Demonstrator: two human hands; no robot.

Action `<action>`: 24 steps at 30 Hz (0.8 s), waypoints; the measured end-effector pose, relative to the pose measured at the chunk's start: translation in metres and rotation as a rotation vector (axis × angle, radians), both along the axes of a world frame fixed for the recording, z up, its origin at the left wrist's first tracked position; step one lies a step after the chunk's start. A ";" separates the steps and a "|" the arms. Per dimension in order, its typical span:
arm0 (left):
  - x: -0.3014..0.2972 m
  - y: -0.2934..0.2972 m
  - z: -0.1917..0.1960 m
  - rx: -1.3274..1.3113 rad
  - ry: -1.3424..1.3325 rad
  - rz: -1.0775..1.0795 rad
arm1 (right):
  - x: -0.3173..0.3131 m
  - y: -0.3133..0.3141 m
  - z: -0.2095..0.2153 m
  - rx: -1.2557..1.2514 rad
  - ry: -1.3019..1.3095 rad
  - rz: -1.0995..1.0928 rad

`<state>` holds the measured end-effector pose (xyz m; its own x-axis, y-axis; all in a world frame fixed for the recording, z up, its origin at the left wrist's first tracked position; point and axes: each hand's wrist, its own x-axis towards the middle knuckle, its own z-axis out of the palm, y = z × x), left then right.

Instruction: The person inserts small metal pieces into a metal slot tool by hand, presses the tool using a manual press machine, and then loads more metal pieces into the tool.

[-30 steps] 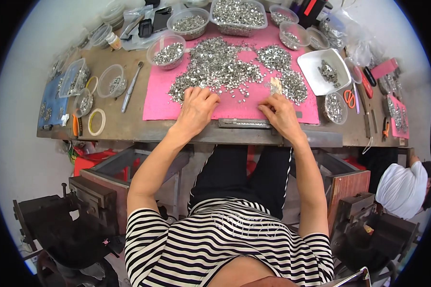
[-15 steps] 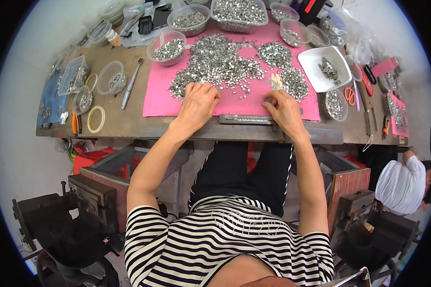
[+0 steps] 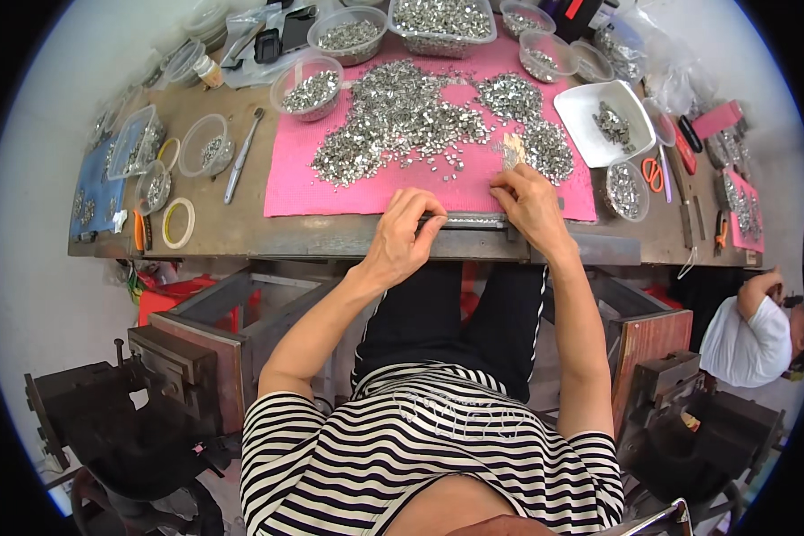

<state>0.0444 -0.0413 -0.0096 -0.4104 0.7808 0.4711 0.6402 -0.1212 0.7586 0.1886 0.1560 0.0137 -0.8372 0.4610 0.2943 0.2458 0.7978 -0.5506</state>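
A narrow metal bar fixture (image 3: 475,221) with a row of small shiny pieces lies along the front edge of the bench. My left hand (image 3: 405,234) is closed at its left end, thumb and fingertips pinched together over the bar. Whatever sits in that pinch is too small to make out. Near the bar's right end, my right hand (image 3: 531,207) is also closed, its fingertips together just above the pink mat (image 3: 326,201); their contents are hidden. Beyond both hands, a big heap of small silvery metal pieces (image 3: 402,121) spreads over the mat.
Clear tubs of metal pieces (image 3: 308,89) stand behind and beside the heap. At right are a white tray (image 3: 576,134) and orange-handled scissors (image 3: 652,175). At left lie a brush (image 3: 243,156) and a tape roll (image 3: 179,223). Another person in white (image 3: 749,339) sits at far right.
My left hand has come from the heap's near edge down and right to the bar's left end. My right hand has barely moved. The person at far right has shifted an arm.
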 end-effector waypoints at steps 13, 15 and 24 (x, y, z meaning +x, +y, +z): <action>0.005 0.003 -0.007 0.105 0.244 0.049 | 0.023 -0.019 0.005 -0.481 0.139 -0.171; 0.005 0.003 -0.006 0.097 0.258 0.044 | 0.033 -0.023 -0.004 -0.517 0.204 -0.129; 0.000 -0.005 -0.018 0.134 0.353 0.026 | 0.041 -0.040 -0.015 -0.430 0.350 -0.098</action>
